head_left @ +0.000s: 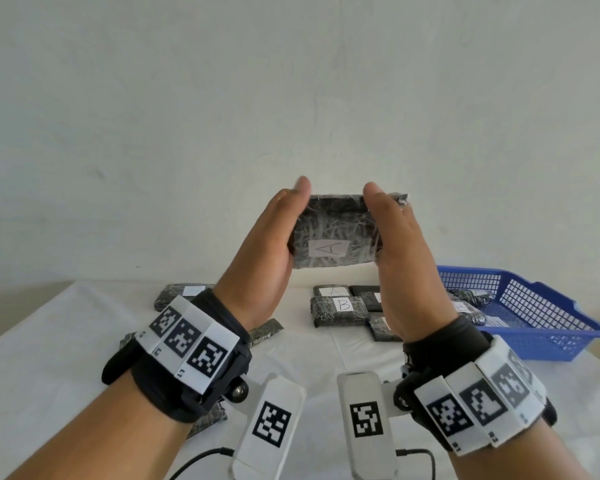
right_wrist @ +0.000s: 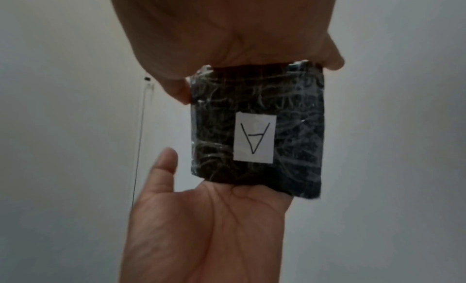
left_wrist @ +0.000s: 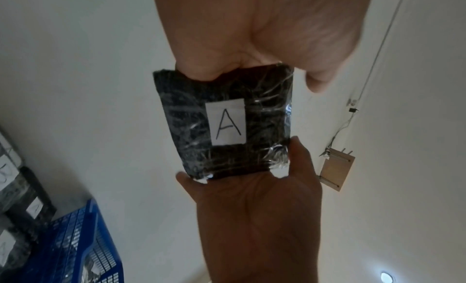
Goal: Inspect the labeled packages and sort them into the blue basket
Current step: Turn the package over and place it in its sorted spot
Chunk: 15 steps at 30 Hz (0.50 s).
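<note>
A black plastic-wrapped package point(head_left: 333, 233) with a white label marked "A" is held up in the air above the table, label towards me. My left hand point(head_left: 264, 244) holds its left end and my right hand point(head_left: 406, 258) its right end, thumbs at the front and fingers behind. The left wrist view shows the package point(left_wrist: 224, 122) between the left hand point(left_wrist: 264, 28) above and the right hand point(left_wrist: 257, 217) below. In the right wrist view the package point(right_wrist: 257, 131) sits between the right hand point(right_wrist: 227, 28) and the left palm point(right_wrist: 201, 227). The blue basket point(head_left: 551, 296) stands at the right.
Several wrapped packages lie on the white-covered table point(head_left: 66, 341): one marked "B" point(head_left: 340, 306), one marked "A" point(head_left: 333, 291) behind it, another at the left point(head_left: 181, 294). Some packages point(head_left: 471, 296) lie inside the basket. A plain wall rises behind the table.
</note>
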Motion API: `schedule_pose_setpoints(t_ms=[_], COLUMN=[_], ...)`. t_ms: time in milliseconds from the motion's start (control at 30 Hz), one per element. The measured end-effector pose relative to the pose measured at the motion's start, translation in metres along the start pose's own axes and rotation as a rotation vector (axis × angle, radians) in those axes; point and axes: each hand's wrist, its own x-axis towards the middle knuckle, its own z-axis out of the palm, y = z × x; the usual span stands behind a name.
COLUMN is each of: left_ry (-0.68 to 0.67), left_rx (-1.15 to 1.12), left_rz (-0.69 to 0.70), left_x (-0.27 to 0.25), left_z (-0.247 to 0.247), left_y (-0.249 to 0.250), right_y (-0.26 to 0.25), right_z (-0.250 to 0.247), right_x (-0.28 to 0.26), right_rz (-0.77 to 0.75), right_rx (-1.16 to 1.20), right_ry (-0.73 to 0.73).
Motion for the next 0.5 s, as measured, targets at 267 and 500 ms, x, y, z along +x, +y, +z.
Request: schedule_pose_setpoints(t_ms=[267, 500], left_ry=[0.07, 0.155], left_rx=[0.097, 0.023], left_rz=[-0.059, -0.129], left_x=[-0.002, 0.0], left_z=[-0.009, -0.008], left_y=[-0.002, 0.0], right_y=[-0.011, 0.009], right_z=[-0.021, -0.023], right_x=[0.003, 0.002], right_rz=[0.118, -0.019], right_rx=[-0.192, -0.046], right_ry=[-0.103, -0.025])
